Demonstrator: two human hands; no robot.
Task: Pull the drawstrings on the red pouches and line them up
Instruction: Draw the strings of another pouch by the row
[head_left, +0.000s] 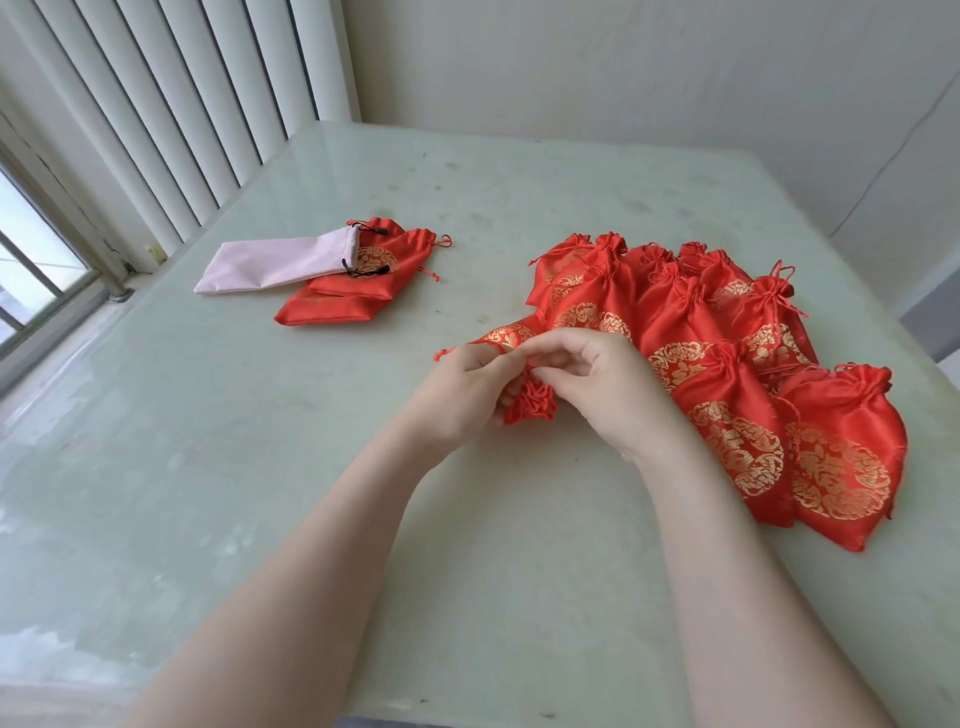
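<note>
A: From the head view, what is taking up the frame?

B: A pale green, glossy table (260, 441) is filling most of it, running up to a plain white wall (649, 67) along the top. White vertical blinds (171, 104) are hanging at the upper left, and a window (31, 270) is showing at the left edge.

A: And the hands?

B: Both are meeting just right of centre. The left hand (467, 395) is curling its fingers around the gathered mouth of a red pouch (524, 364), and a red drawstring (441, 355) is sticking out to its left. The right hand (597, 384) is pinching the same pouch from above with bent fingers.

A: Where are the other pouches lying?

B: A row of cinched red pouches (727, 374) is overlapping at centre right, touching the right wrist. At upper left of centre, a small red stack (353, 291) is lying partly under a pink drawstring bag (280, 262), well apart from the row.
</note>
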